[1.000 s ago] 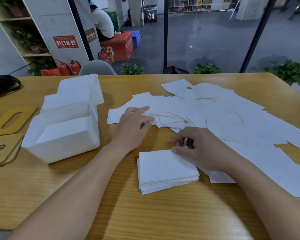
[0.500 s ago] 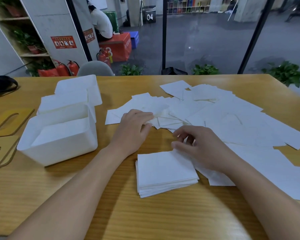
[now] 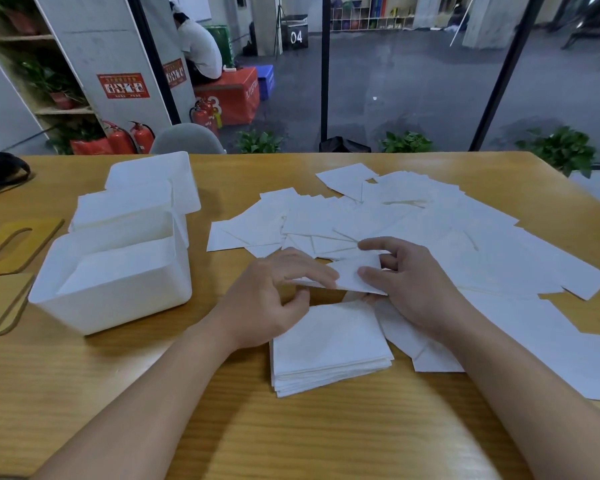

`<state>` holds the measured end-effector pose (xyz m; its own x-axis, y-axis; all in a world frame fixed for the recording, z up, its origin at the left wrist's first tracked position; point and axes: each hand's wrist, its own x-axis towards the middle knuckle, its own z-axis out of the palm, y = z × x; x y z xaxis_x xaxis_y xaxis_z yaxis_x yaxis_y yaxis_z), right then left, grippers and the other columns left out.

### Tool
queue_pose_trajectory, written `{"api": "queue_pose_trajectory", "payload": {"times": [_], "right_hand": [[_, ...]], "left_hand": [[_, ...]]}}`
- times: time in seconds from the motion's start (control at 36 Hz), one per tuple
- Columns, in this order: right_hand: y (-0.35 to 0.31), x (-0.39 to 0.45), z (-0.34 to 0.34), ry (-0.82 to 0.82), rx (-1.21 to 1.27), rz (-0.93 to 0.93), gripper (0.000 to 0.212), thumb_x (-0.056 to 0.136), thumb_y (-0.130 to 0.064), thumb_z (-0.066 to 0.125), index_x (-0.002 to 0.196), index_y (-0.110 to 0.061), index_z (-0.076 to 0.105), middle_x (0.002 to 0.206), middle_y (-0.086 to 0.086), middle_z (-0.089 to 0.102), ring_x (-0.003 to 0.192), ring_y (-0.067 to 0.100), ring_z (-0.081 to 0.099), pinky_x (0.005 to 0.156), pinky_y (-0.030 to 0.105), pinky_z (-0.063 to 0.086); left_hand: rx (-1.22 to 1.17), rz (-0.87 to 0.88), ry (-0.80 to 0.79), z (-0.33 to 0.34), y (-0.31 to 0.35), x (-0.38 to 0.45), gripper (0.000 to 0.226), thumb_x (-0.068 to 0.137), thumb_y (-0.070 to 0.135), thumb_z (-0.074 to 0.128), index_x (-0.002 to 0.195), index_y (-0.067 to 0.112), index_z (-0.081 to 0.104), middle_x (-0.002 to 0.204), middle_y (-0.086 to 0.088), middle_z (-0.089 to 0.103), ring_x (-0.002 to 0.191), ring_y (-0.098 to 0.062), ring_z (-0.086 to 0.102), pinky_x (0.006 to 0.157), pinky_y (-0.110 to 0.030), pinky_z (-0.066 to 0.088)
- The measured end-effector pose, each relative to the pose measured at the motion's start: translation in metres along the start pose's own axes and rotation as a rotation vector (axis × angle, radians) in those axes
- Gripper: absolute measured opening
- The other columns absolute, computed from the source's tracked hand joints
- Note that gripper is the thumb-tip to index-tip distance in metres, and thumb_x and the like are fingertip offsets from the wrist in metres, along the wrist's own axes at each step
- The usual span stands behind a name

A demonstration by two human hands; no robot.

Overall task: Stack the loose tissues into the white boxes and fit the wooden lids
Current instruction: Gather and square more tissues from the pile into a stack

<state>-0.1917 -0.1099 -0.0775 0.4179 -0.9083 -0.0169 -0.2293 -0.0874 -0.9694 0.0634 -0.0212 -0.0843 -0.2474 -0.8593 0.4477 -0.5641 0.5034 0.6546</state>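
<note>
White, a single tissue (image 3: 352, 276) is pinched at its ends by the left hand (image 3: 274, 299) and right hand (image 3: 406, 282), held just above the neat stack (image 3: 329, 348) on the wooden table (image 3: 222, 427), right of the white box (image 3: 115, 282).

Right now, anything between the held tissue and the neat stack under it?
Nothing visible. Both hands, left hand and right hand, hold the tissue just above the stack; its top is bare.

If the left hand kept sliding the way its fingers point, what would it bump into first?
Probably the right hand, which holds the same tissue that the left hand pinches; depth is hard to judge.
</note>
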Motion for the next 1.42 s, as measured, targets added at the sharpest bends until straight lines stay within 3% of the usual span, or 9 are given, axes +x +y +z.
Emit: {"api": "queue_pose_trajectory", "payload": {"times": [0.11,0.22,0.36,0.44,0.61,0.94,1.14,1.28,1.42], "right_hand": [[0.001,0.001,-0.004,0.040,0.009,-0.090,0.031,0.100,-0.025,0.079,0.126,-0.042,0.075,0.087,0.002,0.078,0.080,0.031,0.073,0.076,0.044,0.057],[-0.007,-0.002,-0.004,-0.006,0.092,-0.138,0.029,0.100,-0.023,0.079,0.125,-0.037,0.077,0.113,0.038,0.066,0.104,0.061,0.063,0.094,0.071,0.054],[-0.012,-0.006,-0.004,-0.138,0.115,-0.126,0.024,0.102,-0.015,0.077,0.122,-0.027,0.080,0.102,0.004,0.082,0.090,0.025,0.079,0.077,0.031,0.060],[-0.012,-0.006,-0.005,-0.161,0.016,-0.122,0.016,0.103,-0.019,0.076,0.115,-0.027,0.082,0.076,0.002,0.062,0.069,0.014,0.063,0.064,0.020,0.050],[-0.012,-0.007,-0.009,-0.283,-0.151,-0.097,0.013,0.100,-0.020,0.076,0.111,-0.027,0.081,0.070,0.012,0.037,0.057,0.019,0.042,0.054,0.025,0.041],[-0.004,-0.009,-0.007,-0.277,-0.473,-0.195,0.020,0.088,-0.036,0.085,0.103,-0.042,0.074,0.065,-0.007,0.057,0.057,0.006,0.050,0.056,0.019,0.042],[-0.004,-0.010,-0.004,-0.146,-0.491,-0.307,0.017,0.084,-0.036,0.089,0.093,-0.038,0.075,0.089,-0.011,0.064,0.070,0.007,0.054,0.064,0.019,0.045],[0.000,-0.011,0.005,-0.174,-0.555,-0.299,0.008,0.094,-0.040,0.081,0.092,-0.042,0.073,0.096,-0.015,0.066,0.077,0.010,0.060,0.068,0.025,0.051],[0.003,-0.009,0.004,-0.179,-0.547,-0.284,0.005,0.095,-0.042,0.079,0.093,-0.042,0.074,0.097,-0.016,0.067,0.078,0.010,0.061,0.069,0.027,0.053]], "left_hand": [[-0.024,-0.098,0.151,-0.003,0.000,0.004,0.030,0.107,0.016,0.062,0.127,0.034,0.075,0.138,0.016,0.072,0.137,-0.019,0.062,0.112,-0.026,0.046],[-0.006,-0.308,0.209,-0.008,-0.005,0.011,0.039,0.110,0.055,0.058,0.148,0.045,0.062,0.142,0.029,0.065,0.135,0.001,0.058,0.104,-0.015,0.045],[-0.239,-0.408,0.147,-0.016,-0.005,0.011,0.024,0.106,0.043,0.072,0.129,0.036,0.077,0.063,0.010,0.056,0.064,-0.006,0.050,0.073,-0.011,0.043],[-0.344,-0.417,0.036,-0.024,-0.003,0.007,0.026,0.102,0.034,0.079,0.127,0.028,0.079,0.069,-0.013,0.054,0.068,-0.014,0.048,0.067,-0.015,0.043],[-0.348,-0.420,-0.210,-0.036,-0.006,0.003,0.035,0.099,0.028,0.081,0.133,0.030,0.075,0.062,-0.001,0.041,0.059,-0.021,0.032,0.056,-0.022,0.032],[-0.123,-0.440,-0.280,-0.034,-0.017,0.001,0.032,0.088,0.044,0.090,0.118,0.042,0.076,0.061,0.004,0.059,0.057,-0.008,0.048,0.060,-0.012,0.040],[0.057,-0.380,0.084,-0.019,-0.028,0.007,0.010,0.101,0.036,0.077,0.102,0.043,0.083,0.086,0.016,0.075,0.071,0.000,0.058,0.067,-0.010,0.043],[0.320,-0.309,0.016,-0.004,-0.032,0.020,0.026,0.112,0.036,0.062,0.131,0.037,0.078,0.151,0.027,0.057,0.137,0.002,0.040,0.101,-0.013,0.035],[0.493,-0.324,0.031,0.002,-0.042,0.040,0.035,0.116,0.030,0.050,0.140,0.030,0.075,0.172,0.017,0.041,0.151,-0.017,0.029,0.122,-0.040,0.028]]}}
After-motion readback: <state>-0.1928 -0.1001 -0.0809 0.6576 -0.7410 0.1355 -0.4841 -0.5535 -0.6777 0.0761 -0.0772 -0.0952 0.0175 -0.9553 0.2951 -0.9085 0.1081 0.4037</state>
